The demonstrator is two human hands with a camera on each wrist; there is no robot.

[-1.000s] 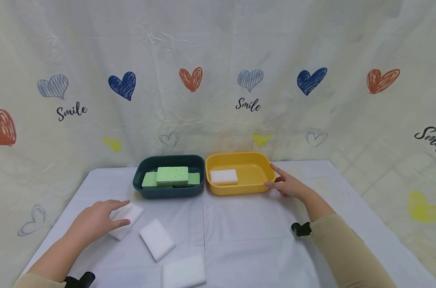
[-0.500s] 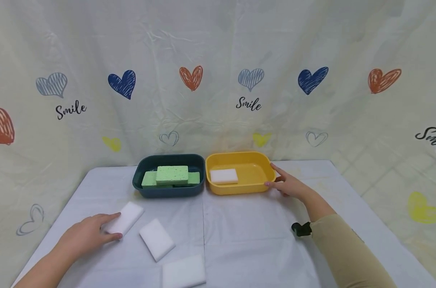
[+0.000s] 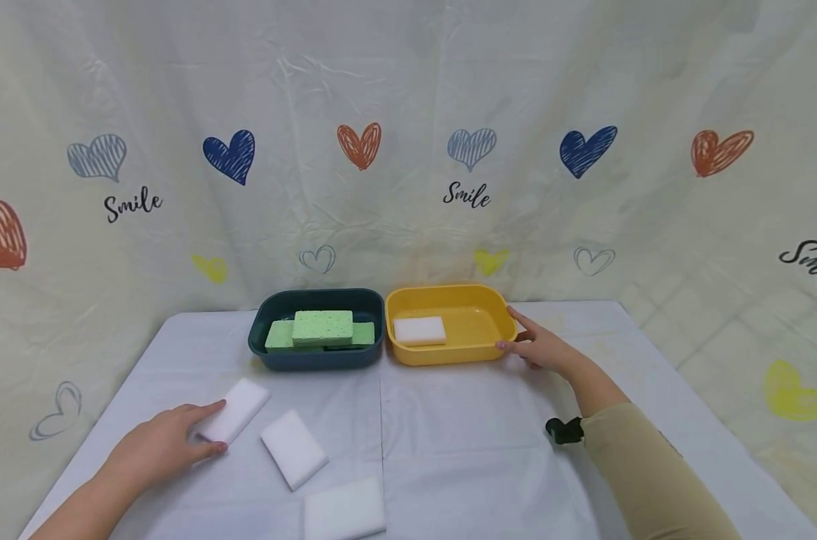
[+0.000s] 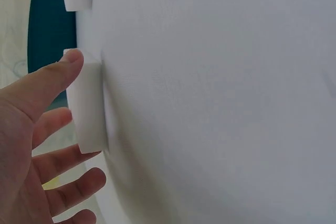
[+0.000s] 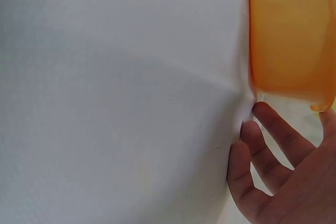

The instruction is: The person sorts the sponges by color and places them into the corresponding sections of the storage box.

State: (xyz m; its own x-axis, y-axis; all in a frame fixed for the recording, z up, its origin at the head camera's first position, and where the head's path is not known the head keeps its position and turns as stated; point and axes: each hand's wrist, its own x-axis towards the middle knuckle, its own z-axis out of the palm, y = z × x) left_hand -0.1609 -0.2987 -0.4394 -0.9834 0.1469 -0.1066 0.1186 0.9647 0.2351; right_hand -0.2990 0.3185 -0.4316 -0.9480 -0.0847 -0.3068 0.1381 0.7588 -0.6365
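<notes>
My left hand (image 3: 161, 446) spreads thumb and fingers about the ends of a white sponge (image 3: 235, 409) lying flat on the table. In the left wrist view, the thumb overlaps one end of the sponge (image 4: 89, 108), and a fingertip meets the other end. My right hand (image 3: 546, 346) rests against the right end of a yellow tray (image 3: 449, 355), its fingers spread around the corner. In the right wrist view, the fingertips (image 5: 262, 111) lie beside the tray's wall. One white sponge (image 3: 419, 331) sits inside this tray, at its left.
A dark teal tray (image 3: 316, 361) holding several green sponges (image 3: 323, 328) stands left of the yellow one, nearly touching it. Two more white sponges, one tilted (image 3: 294, 448) and one at the front edge of view (image 3: 345, 510), lie on the white-covered table (image 3: 476, 450). A patterned curtain (image 3: 408, 90) hangs behind.
My left hand has moved down and left onto the nearby white sponge, then stayed almost still. The right hand and both trays have kept their places.
</notes>
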